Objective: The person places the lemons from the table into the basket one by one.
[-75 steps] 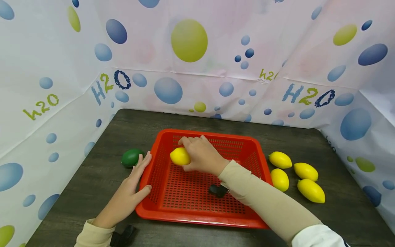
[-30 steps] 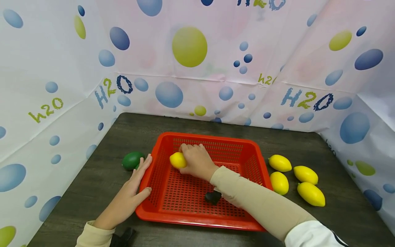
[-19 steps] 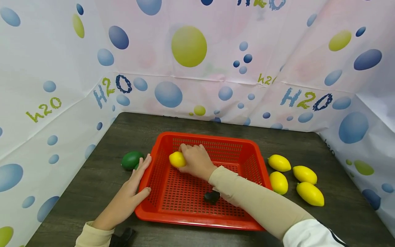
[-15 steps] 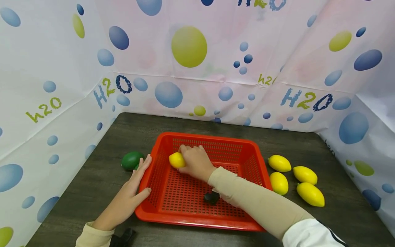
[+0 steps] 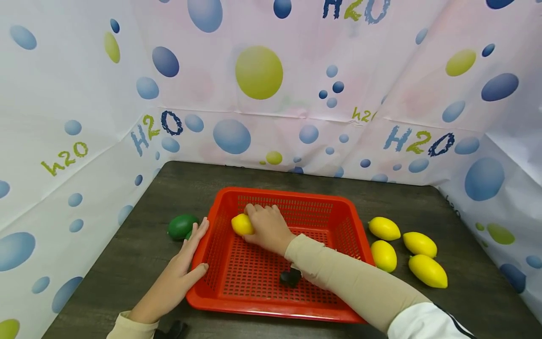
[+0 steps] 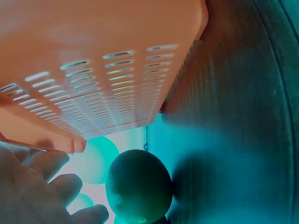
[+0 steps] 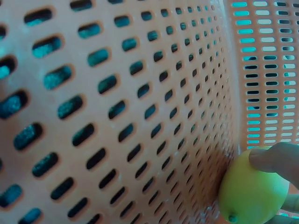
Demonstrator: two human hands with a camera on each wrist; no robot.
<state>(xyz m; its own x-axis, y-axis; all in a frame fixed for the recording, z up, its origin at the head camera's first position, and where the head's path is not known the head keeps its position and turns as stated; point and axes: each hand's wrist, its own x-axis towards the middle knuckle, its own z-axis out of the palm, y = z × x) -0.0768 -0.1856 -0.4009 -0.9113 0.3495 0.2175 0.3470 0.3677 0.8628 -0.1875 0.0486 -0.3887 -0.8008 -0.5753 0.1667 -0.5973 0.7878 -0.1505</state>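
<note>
My right hand [image 5: 268, 230] reaches into a red plastic basket [image 5: 262, 314] and grips a yellow lemon [image 5: 242, 225] near its far left corner. In the right wrist view the lemon [image 7: 250, 191] sits right at the perforated floor, the thumb [image 7: 275, 158] on its upper side. My left hand [image 5: 173, 278] rests against the basket's left rim, fingers and thumb spread. Just beyond those fingers lies a dark green, lime-like fruit [image 5: 182, 227] on the table, with part of another green one showing beside it. The left wrist view shows the green fruit [image 6: 138, 186] below the basket's side wall.
Several more lemons [image 5: 427, 270] lie together on the dark wooden table [image 5: 406, 197], right of the basket. A printed white sheet [image 5: 296, 94] with coloured dots stands behind and at both sides. Black wrist-camera parts [image 5: 290, 278] hang under the right sleeve.
The right hand has lowered the lemon a little toward the basket floor and shifted slightly left. The left hand stays at the rim. The head view has tilted slightly upward.
</note>
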